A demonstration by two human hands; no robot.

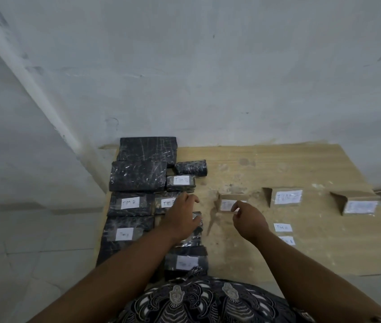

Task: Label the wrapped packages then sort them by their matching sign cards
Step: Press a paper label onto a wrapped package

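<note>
My left hand (181, 215) lies loose and open on the wrapped packages (138, 176) at the left of the counter (301, 252). My right hand (247, 217) pinches what looks like a small white label (236, 208), just in front of a sign card (225, 204). I think this is the labelling step. Next I should press it flat on a bare package.

The pale wooden desk (278, 164) carries black wrapped packages (137, 176) along its left side (several already labelled), three sign cards (286, 197) standing right, two loose labels (283, 227) nearer.
</note>
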